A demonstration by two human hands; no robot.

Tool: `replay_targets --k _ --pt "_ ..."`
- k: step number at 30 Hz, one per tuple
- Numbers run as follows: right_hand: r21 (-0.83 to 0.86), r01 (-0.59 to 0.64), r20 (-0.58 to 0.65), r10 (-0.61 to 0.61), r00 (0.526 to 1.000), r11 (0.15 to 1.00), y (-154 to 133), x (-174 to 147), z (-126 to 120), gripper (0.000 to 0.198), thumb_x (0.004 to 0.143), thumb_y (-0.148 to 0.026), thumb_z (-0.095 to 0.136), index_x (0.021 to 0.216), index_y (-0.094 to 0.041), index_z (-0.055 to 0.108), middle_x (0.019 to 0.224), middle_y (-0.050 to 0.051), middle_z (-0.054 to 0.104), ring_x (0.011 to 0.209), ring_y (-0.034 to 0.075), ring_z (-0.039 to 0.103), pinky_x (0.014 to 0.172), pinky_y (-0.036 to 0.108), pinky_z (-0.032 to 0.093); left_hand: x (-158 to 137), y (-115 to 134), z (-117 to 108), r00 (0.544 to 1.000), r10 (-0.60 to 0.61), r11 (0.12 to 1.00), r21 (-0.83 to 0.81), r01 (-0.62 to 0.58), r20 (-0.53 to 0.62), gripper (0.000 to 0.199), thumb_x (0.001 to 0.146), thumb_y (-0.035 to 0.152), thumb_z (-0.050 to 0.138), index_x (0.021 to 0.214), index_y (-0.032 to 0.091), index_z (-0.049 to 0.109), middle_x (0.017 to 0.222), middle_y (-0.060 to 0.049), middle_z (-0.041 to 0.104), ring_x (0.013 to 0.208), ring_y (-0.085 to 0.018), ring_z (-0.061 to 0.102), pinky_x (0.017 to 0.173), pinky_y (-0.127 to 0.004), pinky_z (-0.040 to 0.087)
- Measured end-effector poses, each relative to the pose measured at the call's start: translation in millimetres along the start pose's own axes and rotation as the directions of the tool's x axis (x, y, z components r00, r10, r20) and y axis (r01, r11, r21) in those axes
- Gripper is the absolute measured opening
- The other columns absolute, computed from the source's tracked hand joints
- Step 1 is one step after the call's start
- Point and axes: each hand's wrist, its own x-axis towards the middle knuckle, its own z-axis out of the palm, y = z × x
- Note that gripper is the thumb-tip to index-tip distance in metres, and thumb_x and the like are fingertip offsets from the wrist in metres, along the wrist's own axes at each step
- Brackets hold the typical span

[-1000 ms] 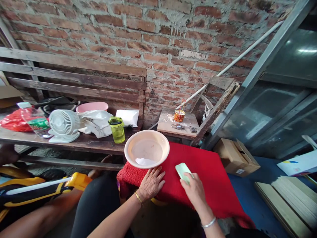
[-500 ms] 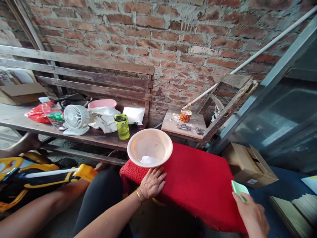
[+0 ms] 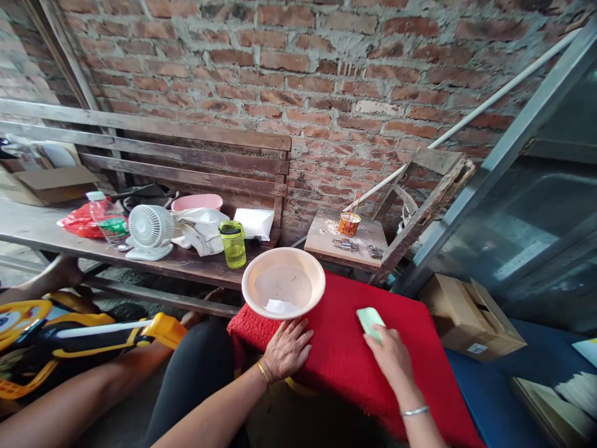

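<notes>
The pale green block (image 3: 370,318) was right of centre in the lower half of the frame, over the red-covered tabletop (image 3: 336,336); from where I stood I couldn't tell whether its underside pressed the cloth. The person's right hand (image 3: 390,358) had it, the grip closed around its near end with the far end poking out toward the upper left. A silver bracelet (image 3: 414,411) circled that wrist.

Near the bottom centre, the left hand (image 3: 285,350) lay palm down on the red cover, fingers a little spread and holding nothing, a gold bracelet (image 3: 263,371) on its wrist. Its fingertips came up to the near rim of a pale basin (image 3: 246,283); whether they touched it I couldn't make out. The basin stood upright at the cloth's upper left corner, with shallow water inside.

Just beyond it, left of centre, a yellow-green bottle (image 3: 233,247) stood on a long wooden seat with a slatted back, and farther left came a white fan (image 3: 152,227). Right of centre, an old chair held a patterned cup (image 3: 349,225) and metal padlocks (image 3: 344,244). A cardboard box (image 3: 471,317) sat at the lower right, and a brick wall (image 3: 317,74) filled the top.
</notes>
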Motion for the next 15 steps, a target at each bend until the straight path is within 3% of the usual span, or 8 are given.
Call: replay_targets --k 3,6,10,15 --pt "-0.038 -0.36 -0.003 0.361 0.933 0.932 86.1 -0.2 -29.6 0.065 0.092 -0.063 0.038 0.13 -0.021 0.07 0.097 0.017 0.071 0.086 0.033 0.071 0.076 0.046 0.055 1.7 3.1 -3.6 1.0 -0.011 1.0 -0.023 0.011 -0.009 0.035 0.099 0.041 0.06 0.131 0.032 0.071 0.144 -0.006 0.065 0.136 -0.027 0.057 0.118 -0.046 0.037" --pt "0.032 -0.471 -0.064 0.472 0.879 0.881 138.3 -15.3 -47.7 0.079 0.087 -0.074 0.032 0.13 -0.019 0.07 0.089 0.02 0.071 0.088 0.04 0.07 0.075 0.051 0.055 4.6 7.6 -13.8 0.999 -0.029 0.999 -0.041 0.03 0.03 0.036 0.1 0.039 0.058 0.133 0.031 0.069 0.146 -0.006 0.063 0.137 -0.027 0.056 0.119 -0.045 0.036" --pt "0.17 -0.361 -0.059 0.375 0.925 0.917 138.6 -41.1 -38.4 0.08 0.079 -0.072 0.04 0.127 -0.015 0.069 0.097 0.022 0.071 0.105 0.041 0.066 0.089 0.051 0.054 8.6 11.8 -25.4 0.993 -0.048 0.997 -0.052 0.054 0.112 0.036 0.1 0.039 0.057 0.134 0.031 0.069 0.147 -0.006 0.062 0.137 -0.029 0.055 0.12 -0.047 0.035" --pt "0.086 -0.314 -0.09 0.321 0.943 0.945 121.2 -50.5 -17.7 0.08 0.083 -0.068 0.034 0.132 -0.012 0.064 0.101 0.022 0.07 0.107 0.038 0.065 0.097 0.049 0.051 9.5 14.1 -28.0 0.993 -0.046 0.997 -0.055 0.052 0.109 0.035 0.1 0.037 0.058 0.132 0.029 0.07 0.145 -0.008 0.063 0.137 -0.03 0.055 0.119 -0.048 0.035"
